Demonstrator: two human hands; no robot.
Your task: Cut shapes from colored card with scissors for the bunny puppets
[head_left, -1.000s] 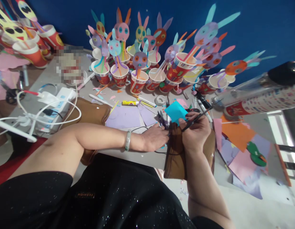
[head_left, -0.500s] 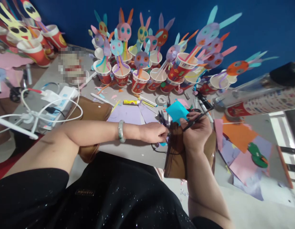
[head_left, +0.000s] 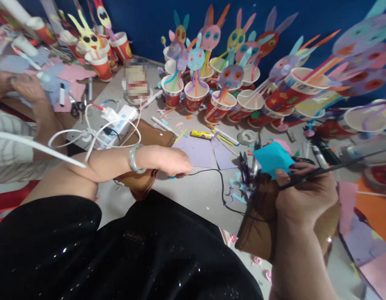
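Observation:
My left hand (head_left: pixel 175 161), a bangle on its wrist, is closed over the grey table, left of the purple paper (head_left: pixel 194 152). A thin black cable (head_left: pixel 223 189) runs from its fingers across the tabletop toward my right forearm. A tiny blue bit shows under the fingers. My right hand (head_left: pixel 302 191) is closed around a slim, long black object (head_left: pixel 333 168) pointing right; its kind is unclear. Beside the right thumb lies a bright blue sheet of paper (head_left: pixel 272 158). Dark scissors or pens (head_left: pixel 245 168) and blue cut-out scraps (head_left: pixel 238 187) are left of it.
Several red paper cups (head_left: pixel 217 112) with paper rabbit heads stand along the blue wall. A yellow glue stick (head_left: pixel 201 134) and tape roll (head_left: pixel 247 136) lie before them. A white power strip (head_left: pixel 120 125) with looping cables is at left. Another person's hands (head_left: pixel 27 87) are far left.
My left hand has moved left, away from my right hand, and the black cable now stretches out behind it. The view has shifted, bringing another person's hands into sight.

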